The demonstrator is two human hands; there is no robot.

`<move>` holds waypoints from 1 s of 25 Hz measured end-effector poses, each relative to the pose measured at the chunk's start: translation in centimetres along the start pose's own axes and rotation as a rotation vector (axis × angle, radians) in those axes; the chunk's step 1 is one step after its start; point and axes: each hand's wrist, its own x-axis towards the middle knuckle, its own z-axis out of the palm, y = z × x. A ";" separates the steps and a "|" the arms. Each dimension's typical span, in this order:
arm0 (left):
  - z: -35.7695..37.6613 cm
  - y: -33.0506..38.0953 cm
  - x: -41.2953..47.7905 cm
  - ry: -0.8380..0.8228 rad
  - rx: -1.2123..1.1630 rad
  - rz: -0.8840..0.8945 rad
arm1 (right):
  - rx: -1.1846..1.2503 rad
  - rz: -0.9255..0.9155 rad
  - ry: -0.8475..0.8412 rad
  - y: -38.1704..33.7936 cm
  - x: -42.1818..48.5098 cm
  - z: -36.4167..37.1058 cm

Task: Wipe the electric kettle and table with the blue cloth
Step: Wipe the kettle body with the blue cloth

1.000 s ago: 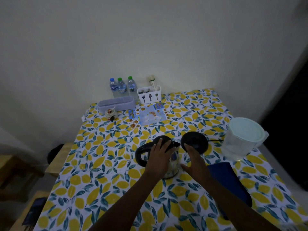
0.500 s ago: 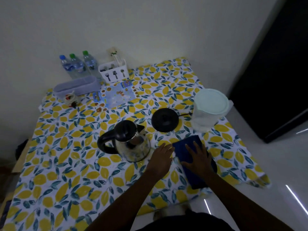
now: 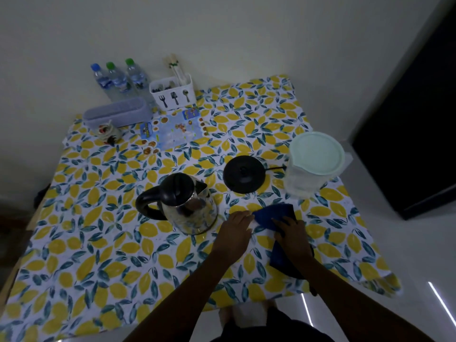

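Blue folded cloth (image 3: 276,218) lies flat on the lemon-print bench (image 3: 98,243), near-right, w/ the right hand (image 3: 292,235) spread open and pressing on it, not yet gripping. Left hand (image 3: 234,230) rests flat just beside the cloth's left edge, fingers loose, holding nothing. A second ago the left hand sat on the steel electric kettle w/ black lid and handle (image 3: 182,206); it has let go, and both hands have shifted right to the cloth. Kettle stands upright off its round black base (image 3: 244,174) (base farther right), so wiping hasn't begun; picking up the cloth looks next.
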 end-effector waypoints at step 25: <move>-18.3 -15.9 -7.3 0.269 -0.383 -0.499 | -0.129 -0.184 -0.049 -35.3 8.7 -8.0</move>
